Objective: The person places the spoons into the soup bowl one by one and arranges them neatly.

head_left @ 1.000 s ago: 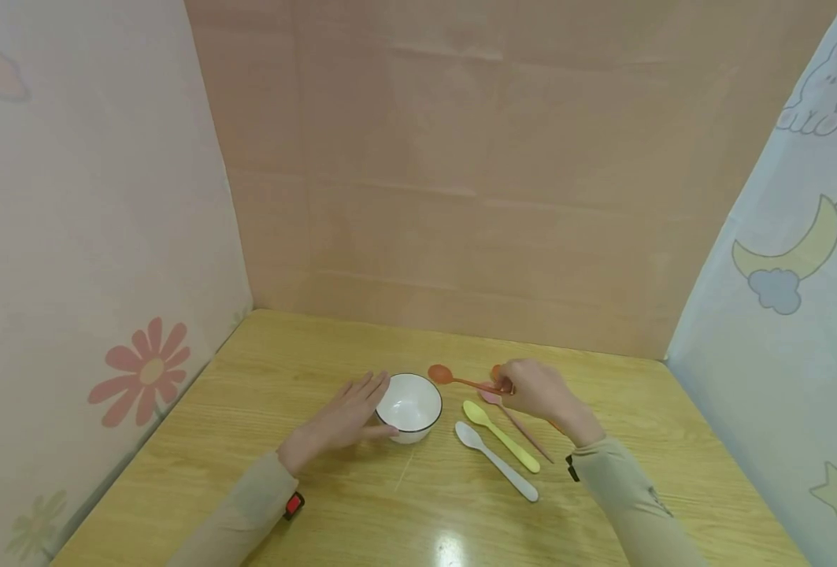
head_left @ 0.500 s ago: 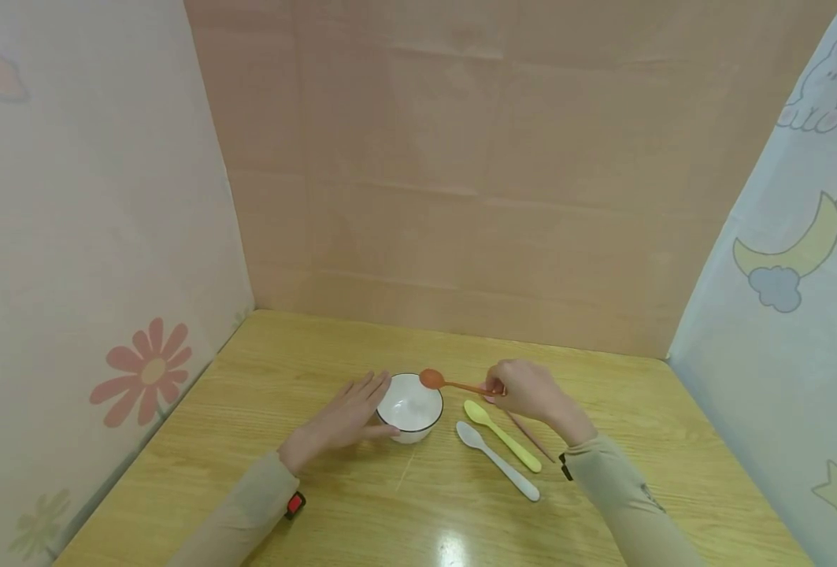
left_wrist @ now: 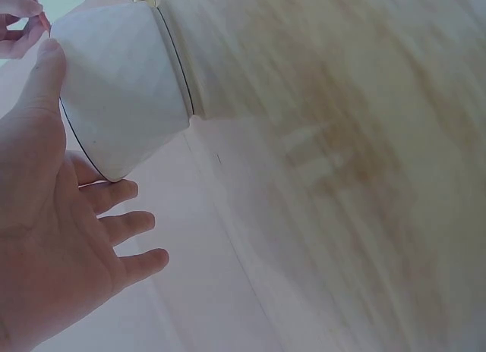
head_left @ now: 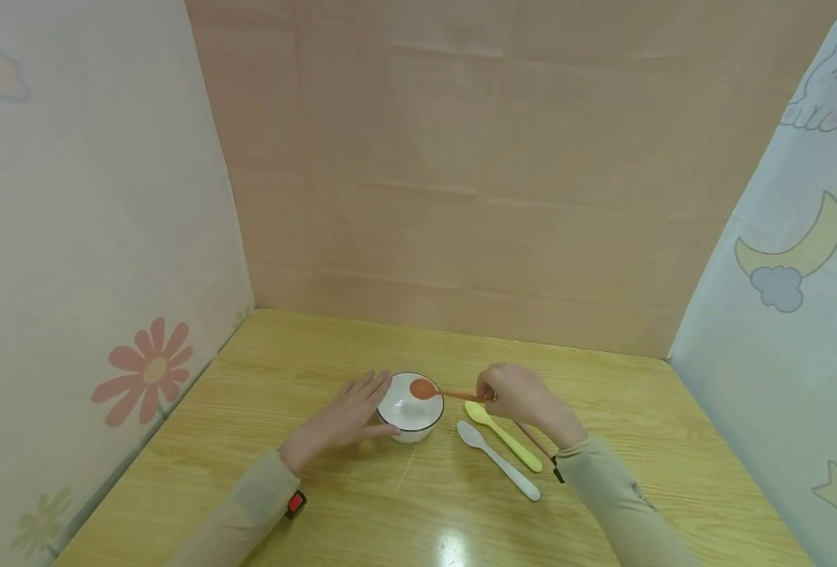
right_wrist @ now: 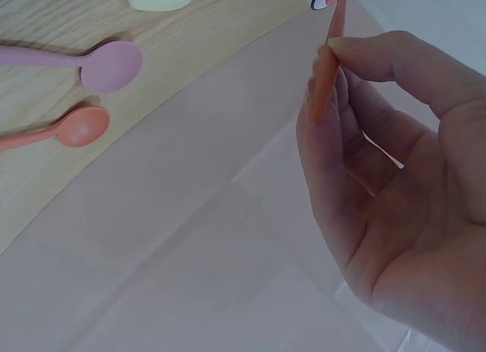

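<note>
Slim, smooth orange spoon point(head_left: 424, 389), pinched by right hand point(head_left: 523, 396), head above round, glossy white bowl point(head_left: 402, 411), spread-fingered left hand point(head_left: 343, 414) touching bowl's nine o'clock side, long white spoon point(head_left: 498, 461) at four

The bowl point(head_left: 409, 435) looks smooth and glossy, the orange spoon point(head_left: 424, 389) probably plastic.

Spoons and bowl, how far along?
Done: the orange spoon looks lifted, its head over the bowl. In hand: the right hand pinches its handle; the left hand touches the bowl. Probably remaining, on the table: white spoon, yellow spoon, pink spoon, second orange spoon.
</note>
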Demonstrator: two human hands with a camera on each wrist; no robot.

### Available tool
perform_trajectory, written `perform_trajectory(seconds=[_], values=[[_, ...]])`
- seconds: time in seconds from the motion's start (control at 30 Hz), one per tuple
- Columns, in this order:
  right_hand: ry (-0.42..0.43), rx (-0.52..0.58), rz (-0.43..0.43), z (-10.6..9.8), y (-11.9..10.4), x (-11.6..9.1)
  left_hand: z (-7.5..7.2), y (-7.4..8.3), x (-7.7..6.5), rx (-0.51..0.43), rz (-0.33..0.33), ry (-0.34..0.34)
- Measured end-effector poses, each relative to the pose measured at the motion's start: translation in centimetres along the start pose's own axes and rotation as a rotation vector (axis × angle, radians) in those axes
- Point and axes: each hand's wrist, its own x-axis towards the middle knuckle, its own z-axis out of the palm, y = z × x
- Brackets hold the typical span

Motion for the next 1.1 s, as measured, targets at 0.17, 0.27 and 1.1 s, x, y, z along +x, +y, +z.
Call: perform_trajectory(seconds=[0.17,0.27,1.1], values=[[-0.021,-0.007,-0.004,0.3,-0.4,0.2,0.0,0.0,0.0,-0.003,0.003,-0.002],[-0.025,-0.023,-0.011,0.5,-0.6,0.4,0.1,0.0,0.0,0.002,0.002,-0.005],[-0.023,-0.06,-0.072,0.7,-2.0,1.6,0.1,-0.1,0.2,-0.007,-0.008,-0.002]])
